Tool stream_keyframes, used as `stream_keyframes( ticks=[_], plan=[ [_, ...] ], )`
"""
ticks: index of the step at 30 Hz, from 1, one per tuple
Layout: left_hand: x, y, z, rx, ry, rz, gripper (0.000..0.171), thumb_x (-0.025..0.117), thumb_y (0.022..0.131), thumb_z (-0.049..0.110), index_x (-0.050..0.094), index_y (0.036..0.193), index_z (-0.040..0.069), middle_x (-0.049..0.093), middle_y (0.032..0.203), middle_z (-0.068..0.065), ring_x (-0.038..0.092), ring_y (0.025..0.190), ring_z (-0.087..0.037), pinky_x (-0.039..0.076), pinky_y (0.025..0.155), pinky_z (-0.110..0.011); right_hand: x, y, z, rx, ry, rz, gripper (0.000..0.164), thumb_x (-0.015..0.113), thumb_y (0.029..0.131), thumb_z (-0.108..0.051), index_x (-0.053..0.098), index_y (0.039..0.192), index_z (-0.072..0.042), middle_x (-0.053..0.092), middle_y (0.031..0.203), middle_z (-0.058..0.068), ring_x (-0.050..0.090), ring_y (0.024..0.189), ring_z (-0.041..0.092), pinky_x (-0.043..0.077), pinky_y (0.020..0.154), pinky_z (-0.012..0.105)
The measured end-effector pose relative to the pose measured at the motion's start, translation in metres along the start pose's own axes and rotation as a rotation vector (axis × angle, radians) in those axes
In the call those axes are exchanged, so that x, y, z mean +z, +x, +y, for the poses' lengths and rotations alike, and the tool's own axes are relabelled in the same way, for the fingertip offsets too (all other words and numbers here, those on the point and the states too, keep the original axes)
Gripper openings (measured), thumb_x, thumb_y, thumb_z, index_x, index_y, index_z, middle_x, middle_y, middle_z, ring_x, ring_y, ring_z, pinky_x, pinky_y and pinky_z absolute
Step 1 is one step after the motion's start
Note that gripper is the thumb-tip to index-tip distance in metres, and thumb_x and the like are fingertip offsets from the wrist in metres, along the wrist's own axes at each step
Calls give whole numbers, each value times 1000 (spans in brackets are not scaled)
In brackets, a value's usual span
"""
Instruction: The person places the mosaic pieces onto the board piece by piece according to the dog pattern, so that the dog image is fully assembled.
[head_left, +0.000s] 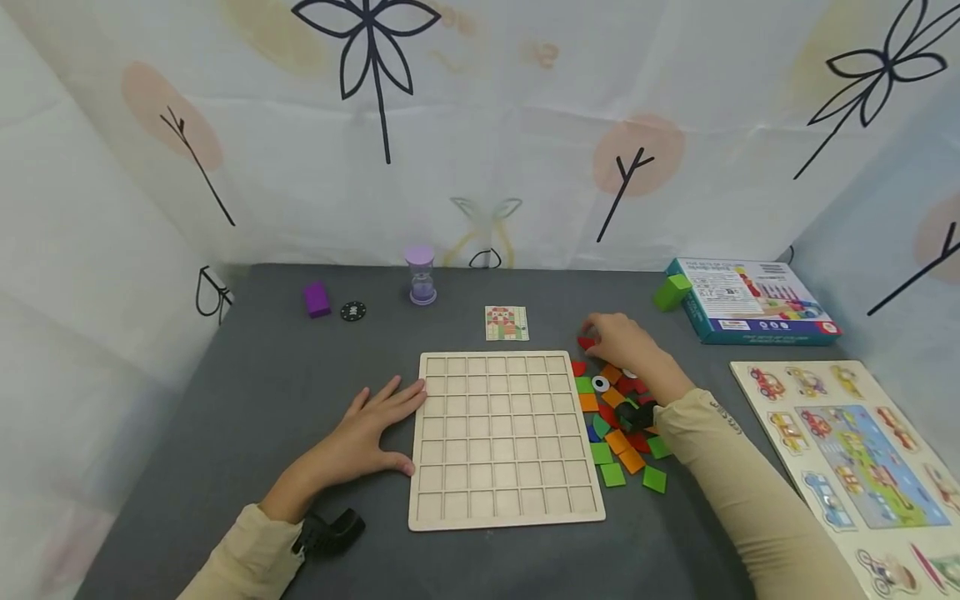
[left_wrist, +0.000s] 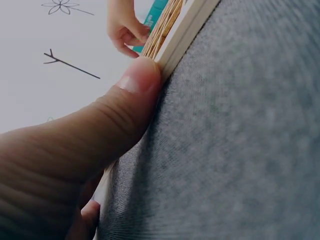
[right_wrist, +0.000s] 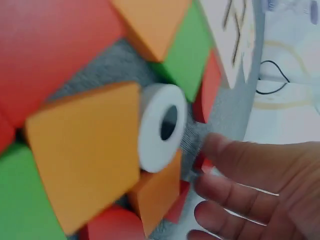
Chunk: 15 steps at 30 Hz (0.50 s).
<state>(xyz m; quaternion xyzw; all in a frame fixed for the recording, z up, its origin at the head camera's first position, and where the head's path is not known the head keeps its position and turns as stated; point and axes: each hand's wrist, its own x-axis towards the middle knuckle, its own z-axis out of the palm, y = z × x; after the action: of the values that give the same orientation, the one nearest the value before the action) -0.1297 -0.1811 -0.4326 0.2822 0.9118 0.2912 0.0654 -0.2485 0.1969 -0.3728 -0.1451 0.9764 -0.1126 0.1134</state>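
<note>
A pale wooden grid board lies flat on the dark table, its square cells bare. My left hand is spread at the board's left side, thumb and fingertips touching its edge; in the left wrist view the thumb presses against the board's side. Beyond the board's upper right corner, my right hand pinches a small red block between thumb and fingers. The right wrist view shows this red block partly covered by the fingertips. Beside it lies a white ring-shaped eye piece.
Loose blocks, such as a green block and an orange block, pile along the board's right side. Behind are a pattern card, sand timer, black chip, purple block. A box and picture puzzle stand right.
</note>
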Motion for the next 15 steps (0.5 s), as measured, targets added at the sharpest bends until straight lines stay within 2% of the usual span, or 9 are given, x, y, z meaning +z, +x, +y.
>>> stream_keyframes(
  ticks=[4,8,12,15],
  plan=[
    [1,1,0,-1,2,-3,99,68,60,56,25,142,19,20,147,4,9,136,-27,-2,101,-59,0,-3,2,-87,-10,3,39,65,78,-2,57,116,-6,53,109,16,53,90,27,47,71,37],
    [1,1,-1,0,-2,1,99,68,60,56,25,142,20,20,147,5,8,136,-26,-2,101,-59,3,-3,2,-143,-35,21,37,61,80,1,59,117,-7,52,115,16,52,99,30,46,77,40],
    [2,1,-1,-2,-5,3,100,69,60,56,25,142,20,20,147,5,8,136,-26,-2,101,-58,4,0,3,-122,-74,31,31,63,82,-11,61,113,-8,57,109,14,54,94,28,47,77,41],
    [2,1,-1,-2,1,3,100,68,60,57,24,142,21,20,147,5,9,136,-26,-1,101,-58,2,-1,5,-98,-61,13,34,65,81,-17,60,113,-7,60,100,12,55,84,24,47,72,39]
  ],
)
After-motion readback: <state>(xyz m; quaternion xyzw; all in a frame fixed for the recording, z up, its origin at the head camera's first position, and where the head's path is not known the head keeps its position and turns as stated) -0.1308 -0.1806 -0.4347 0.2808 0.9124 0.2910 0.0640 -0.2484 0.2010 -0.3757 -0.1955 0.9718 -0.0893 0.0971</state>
